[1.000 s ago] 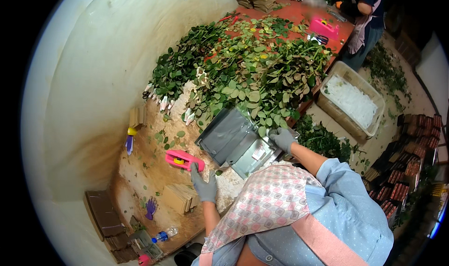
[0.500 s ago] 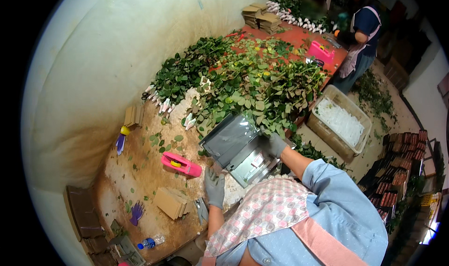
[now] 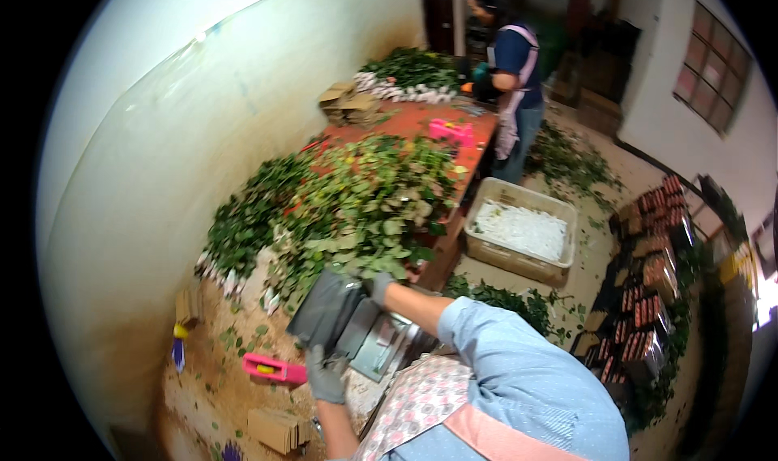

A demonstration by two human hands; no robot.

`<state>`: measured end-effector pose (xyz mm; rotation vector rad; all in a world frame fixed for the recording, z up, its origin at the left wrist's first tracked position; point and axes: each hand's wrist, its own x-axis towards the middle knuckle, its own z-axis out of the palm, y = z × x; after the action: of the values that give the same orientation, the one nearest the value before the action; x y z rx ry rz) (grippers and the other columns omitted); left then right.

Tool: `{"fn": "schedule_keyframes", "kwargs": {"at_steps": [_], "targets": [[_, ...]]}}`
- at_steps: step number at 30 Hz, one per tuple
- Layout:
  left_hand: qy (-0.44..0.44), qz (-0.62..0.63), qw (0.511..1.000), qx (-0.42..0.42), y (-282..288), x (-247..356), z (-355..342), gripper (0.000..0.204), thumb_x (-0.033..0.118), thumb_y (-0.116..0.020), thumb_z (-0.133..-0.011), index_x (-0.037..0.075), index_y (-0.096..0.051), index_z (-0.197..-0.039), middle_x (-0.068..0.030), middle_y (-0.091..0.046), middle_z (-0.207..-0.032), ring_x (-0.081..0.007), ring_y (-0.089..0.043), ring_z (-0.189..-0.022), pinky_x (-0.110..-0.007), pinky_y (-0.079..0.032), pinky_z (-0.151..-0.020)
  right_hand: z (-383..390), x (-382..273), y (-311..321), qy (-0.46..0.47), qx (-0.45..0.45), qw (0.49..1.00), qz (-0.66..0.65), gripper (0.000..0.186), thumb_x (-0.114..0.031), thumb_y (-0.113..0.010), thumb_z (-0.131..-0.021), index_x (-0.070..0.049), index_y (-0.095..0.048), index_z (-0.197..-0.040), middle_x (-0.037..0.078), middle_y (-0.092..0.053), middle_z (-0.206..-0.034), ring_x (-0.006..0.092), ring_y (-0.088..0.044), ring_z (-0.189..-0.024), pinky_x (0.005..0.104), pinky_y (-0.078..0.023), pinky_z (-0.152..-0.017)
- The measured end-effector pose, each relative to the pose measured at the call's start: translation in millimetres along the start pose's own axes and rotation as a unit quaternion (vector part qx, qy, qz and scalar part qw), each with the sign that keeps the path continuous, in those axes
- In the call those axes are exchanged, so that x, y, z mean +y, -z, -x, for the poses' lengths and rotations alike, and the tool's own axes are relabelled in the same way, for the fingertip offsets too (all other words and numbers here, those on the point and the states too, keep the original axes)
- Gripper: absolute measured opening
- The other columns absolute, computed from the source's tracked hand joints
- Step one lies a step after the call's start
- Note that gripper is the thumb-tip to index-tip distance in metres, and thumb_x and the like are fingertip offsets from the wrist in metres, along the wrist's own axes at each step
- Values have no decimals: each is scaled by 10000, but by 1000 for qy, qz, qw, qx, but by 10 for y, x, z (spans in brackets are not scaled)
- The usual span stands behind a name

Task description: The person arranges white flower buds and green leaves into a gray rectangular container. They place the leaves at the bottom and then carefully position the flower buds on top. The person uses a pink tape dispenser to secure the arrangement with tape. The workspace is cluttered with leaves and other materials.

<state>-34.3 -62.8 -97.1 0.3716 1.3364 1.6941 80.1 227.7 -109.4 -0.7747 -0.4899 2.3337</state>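
Note:
A grey metal stand (image 3: 356,330) rests on the worktable in front of me, with a shiny dark grey panel (image 3: 326,309) tilted up at its left and a flat tray section (image 3: 379,349) on its near side. My left hand (image 3: 327,378), in a grey glove, closes on the panel's near lower corner. At the panel's far right edge is my gloved right hand (image 3: 379,288); its fingers are blurred and partly hidden. Leafy green stems (image 3: 356,210) are heaped just beyond the stand. A pink box-shaped dispenser (image 3: 274,370) with something yellow inside lies left of my left hand.
Folded cardboard pieces (image 3: 277,430) lie near left. More cardboard (image 3: 348,104) stands on the red table (image 3: 405,121), where a co-worker (image 3: 519,80) works. A plastic tub (image 3: 519,260) with white pieces is at the right, beside leaves on the floor (image 3: 571,169) and stacked bundles (image 3: 644,291).
The view has swung to the right, showing more of the co-worker and room. My left hand has come from the stand's near side onto the dark panel's corner. The right hand stays at the stand.

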Motion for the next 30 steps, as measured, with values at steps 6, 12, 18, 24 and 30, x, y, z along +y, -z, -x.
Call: {"fn": "schedule_keyframes", "kwargs": {"at_steps": [6,12,18,24,30], "targets": [[-244,-109,959,99,-452,525,305,390,330,-651,-982,88,-642,-1288,-127,-660,-1260,-276,-630,-1091,-455,-545,-897,550,-443,-380,79,-122,987,71,276,-281,-631,-992,-93,-658,-1192,53,-699,-1188,220,-650,-1022,414,-550,-889],[-373,-180,905,93,-1805,734,455,381,295,-647,-983,81,-632,-1298,-127,-664,-1269,-285,-629,-1057,-452,-536,-879,1455,-1306,-82,187,-173,950,178,266,-274,-571,-1020,-73,-645,-1178,50,-678,-1176,208,-627,-1042,396,-529,-905],[-407,-201,891,18,-3042,464,590,374,260,-643,-984,74,-622,-1308,-126,-669,-1278,-294,-629,-1024,-450,-528,-861,2315,-2103,990,278,-84,925,245,271,-267,-511,-1048,-54,-631,-1165,48,-657,-1165,197,-604,-1062,379,-508,-922],[-402,-199,891,-73,-3857,199,680,370,225,-639,-986,67,-612,-1319,-125,-673,-1286,-304,-629,-990,-447,-520,-842,3275,-2404,1966,315,53,906,278,290,-259,-451,-1075,-34,-618,-1152,45,-637,-1153,185,-581,-1082,362,-486,-938],[-353,-141,902,-204,-4431,13,639,368,191,-635,-987,60,-603,-1329,-124,-678,-1295,-313,-629,-957,-444,-512,-824,3906,-2652,2767,360,166,884,247,372,-265,-412,-1077,-6,-620,-1245,127,-626,-1289,206,-558,-1232,347,-454,-1048]]}}
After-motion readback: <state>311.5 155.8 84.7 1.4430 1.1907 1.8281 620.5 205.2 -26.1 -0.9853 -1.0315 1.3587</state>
